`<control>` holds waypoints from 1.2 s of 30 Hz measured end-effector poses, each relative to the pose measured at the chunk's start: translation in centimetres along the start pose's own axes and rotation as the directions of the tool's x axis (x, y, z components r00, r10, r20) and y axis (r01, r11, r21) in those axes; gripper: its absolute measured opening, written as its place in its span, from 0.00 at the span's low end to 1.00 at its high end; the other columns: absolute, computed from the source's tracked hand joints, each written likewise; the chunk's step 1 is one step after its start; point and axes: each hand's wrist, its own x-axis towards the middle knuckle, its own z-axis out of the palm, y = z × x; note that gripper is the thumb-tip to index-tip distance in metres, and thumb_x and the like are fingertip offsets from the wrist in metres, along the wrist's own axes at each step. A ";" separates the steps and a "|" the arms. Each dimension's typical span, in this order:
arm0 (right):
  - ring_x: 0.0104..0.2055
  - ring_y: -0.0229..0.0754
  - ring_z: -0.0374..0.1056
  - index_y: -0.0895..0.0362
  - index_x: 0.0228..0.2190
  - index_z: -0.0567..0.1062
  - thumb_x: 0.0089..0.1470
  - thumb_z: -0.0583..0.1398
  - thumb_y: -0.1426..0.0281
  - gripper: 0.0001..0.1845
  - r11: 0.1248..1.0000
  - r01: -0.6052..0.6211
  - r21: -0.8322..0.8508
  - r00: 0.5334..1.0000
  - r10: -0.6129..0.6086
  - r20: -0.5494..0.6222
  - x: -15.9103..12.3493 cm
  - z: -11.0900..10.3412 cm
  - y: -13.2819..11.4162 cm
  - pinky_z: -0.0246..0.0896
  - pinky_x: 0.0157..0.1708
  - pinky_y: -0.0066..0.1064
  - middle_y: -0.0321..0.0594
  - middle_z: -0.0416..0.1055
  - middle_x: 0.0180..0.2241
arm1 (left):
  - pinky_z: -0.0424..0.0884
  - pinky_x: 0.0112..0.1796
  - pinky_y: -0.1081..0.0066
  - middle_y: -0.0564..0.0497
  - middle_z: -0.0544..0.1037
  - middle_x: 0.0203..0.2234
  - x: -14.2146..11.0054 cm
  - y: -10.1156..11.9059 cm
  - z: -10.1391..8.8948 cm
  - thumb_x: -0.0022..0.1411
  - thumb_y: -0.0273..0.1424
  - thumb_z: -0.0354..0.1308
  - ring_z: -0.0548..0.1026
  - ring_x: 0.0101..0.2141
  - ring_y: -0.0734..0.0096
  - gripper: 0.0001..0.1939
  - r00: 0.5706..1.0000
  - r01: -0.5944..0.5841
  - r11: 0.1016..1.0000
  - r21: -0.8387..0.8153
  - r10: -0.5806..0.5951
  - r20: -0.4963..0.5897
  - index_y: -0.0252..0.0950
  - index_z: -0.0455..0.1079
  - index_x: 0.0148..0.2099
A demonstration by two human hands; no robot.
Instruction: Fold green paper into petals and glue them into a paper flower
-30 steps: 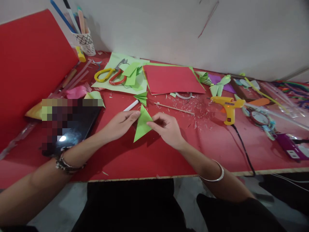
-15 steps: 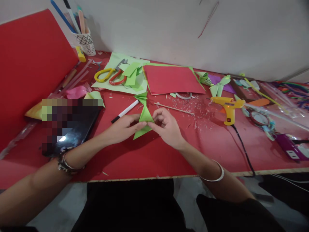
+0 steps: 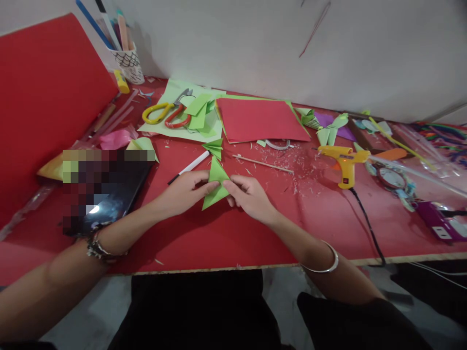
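Observation:
A folded piece of green paper, pointed at its top and lower left, is held between both hands just above the red table. My left hand pinches its left side, thumb lying on the front face. From the right, my right hand grips it with the thumb on top and the fingers curled behind, partly hidden. Just beyond the paper lies a small pleated green paper piece. A white marker with a black end rests by my left hand.
Scissors lie on pale green paper at the back, beside a stack of red sheets. A yellow glue gun with a cord stands right. A thin wooden stick lies beyond my right hand; a dark phone-like device is left.
The green paper's upper part has folded down into a shorter, flatter triangle. My right fingers have moved lower and behind it, and the right thumb now presses on its front.

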 end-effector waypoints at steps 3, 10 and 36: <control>0.16 0.27 0.55 0.57 0.17 0.60 0.55 0.51 0.57 0.22 0.997 0.025 -0.074 1.000 -0.025 -0.001 -0.1 -0.1 -0.3 0.50 0.18 0.22 0.28 0.59 0.13 | 0.62 0.27 0.76 0.53 0.71 0.24 0.0 0.0 -0.1 0.58 0.41 0.48 0.67 0.26 0.74 0.17 1.000 0.021 1.000 -0.002 -0.021 -0.001 0.32 0.68 0.30; 0.16 0.28 0.55 0.58 0.14 0.62 0.56 0.51 0.59 0.24 0.987 0.072 -0.142 0.997 -0.075 -0.014 -0.1 -0.3 -0.3 0.50 0.20 0.23 0.29 0.58 0.12 | 0.65 0.31 0.74 0.51 0.76 0.29 -0.1 0.0 -0.2 0.56 0.41 0.52 0.70 0.29 0.73 0.16 0.998 0.054 0.996 -0.067 -0.054 0.012 0.33 0.71 0.36; 0.38 0.37 0.65 0.53 0.36 0.72 0.53 0.53 0.75 0.11 0.910 0.405 -0.094 0.913 -0.408 -0.017 -0.4 -0.7 -0.8 0.61 0.40 0.32 0.37 0.70 0.36 | 0.57 0.18 0.77 0.56 0.60 0.10 -0.5 0.4 -0.4 0.58 0.47 0.48 0.59 0.15 0.79 0.24 0.978 0.207 0.886 -0.416 -0.177 0.109 0.34 0.61 0.20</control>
